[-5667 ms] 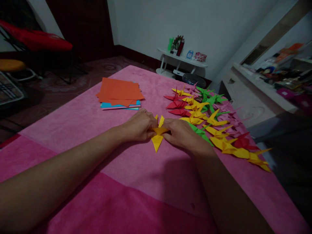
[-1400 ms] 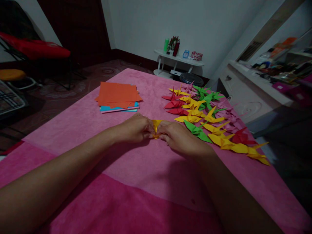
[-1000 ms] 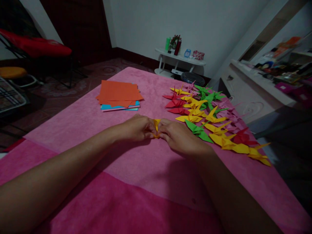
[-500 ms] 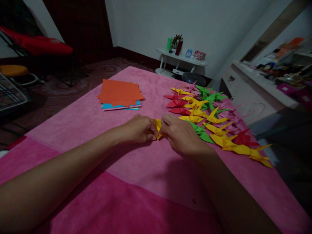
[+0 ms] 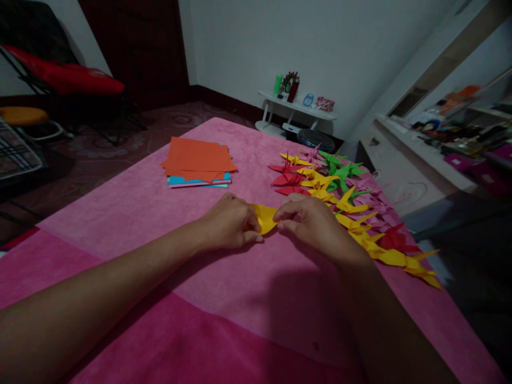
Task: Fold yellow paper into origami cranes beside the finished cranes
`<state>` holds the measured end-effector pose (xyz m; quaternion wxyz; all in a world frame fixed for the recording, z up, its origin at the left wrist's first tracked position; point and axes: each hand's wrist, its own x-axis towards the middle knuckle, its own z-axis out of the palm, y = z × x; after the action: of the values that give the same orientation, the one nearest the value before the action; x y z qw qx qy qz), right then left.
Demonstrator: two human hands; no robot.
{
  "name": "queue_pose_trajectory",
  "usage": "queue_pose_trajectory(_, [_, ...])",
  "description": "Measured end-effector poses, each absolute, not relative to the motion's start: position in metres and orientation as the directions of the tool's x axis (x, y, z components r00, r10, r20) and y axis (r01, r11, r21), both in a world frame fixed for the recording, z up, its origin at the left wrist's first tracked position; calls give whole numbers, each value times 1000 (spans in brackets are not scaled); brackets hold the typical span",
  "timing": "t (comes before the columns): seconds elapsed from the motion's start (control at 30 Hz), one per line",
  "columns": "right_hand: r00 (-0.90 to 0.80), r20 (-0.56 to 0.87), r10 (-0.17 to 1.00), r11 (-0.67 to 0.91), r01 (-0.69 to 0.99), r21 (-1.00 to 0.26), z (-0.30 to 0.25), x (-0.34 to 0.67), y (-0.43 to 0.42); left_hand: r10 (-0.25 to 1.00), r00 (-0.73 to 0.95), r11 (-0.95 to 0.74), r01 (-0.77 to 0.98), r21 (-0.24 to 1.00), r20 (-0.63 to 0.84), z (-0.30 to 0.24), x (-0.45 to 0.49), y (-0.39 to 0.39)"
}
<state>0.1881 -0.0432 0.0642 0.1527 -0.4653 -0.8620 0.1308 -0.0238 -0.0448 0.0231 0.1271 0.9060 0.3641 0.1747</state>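
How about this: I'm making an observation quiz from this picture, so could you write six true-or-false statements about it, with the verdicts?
1. The left hand holds a yellow paper. True.
2. No other hand is near that paper. False: the right hand has its fingertips at the paper's right edge.
3. The paper stack lies to the left of the folded paper birds. True.
4. The stack's top sheet is green. False: it is orange, with blue showing below.
5. All the birds are yellow. False: red, green and pink ones lie there too.
6. The table is covered with a pink cloth. True.
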Motion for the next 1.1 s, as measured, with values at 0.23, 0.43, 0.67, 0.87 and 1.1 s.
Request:
queue_pose_trajectory(0.23, [-451, 98, 887, 401, 649, -646, 51, 190, -37, 721, 633, -693, 652, 308, 282, 21, -16, -54])
queue_pose_trajectory(0.43, [-429, 82, 900, 348, 591, -728, 47, 196, -33, 720, 605, -693, 619, 368, 339, 9, -15, -52])
queue_pose_trajectory(0.67, [-411, 71, 909, 325, 591, -738, 48, 198, -32, 722, 619, -691, 626, 361, 309, 9, -11, -53])
queue_pose_trajectory(0.87, [-374, 47, 926, 297, 646, -703, 44, 199, -30, 722, 638, -692, 653, 308, 269, 13, -7, -54])
queue_pose_trajectory(1.1, [-369, 34, 929, 286, 655, -699, 44, 201, -28, 721, 645, -693, 676, 249, 254, 17, -2, -54])
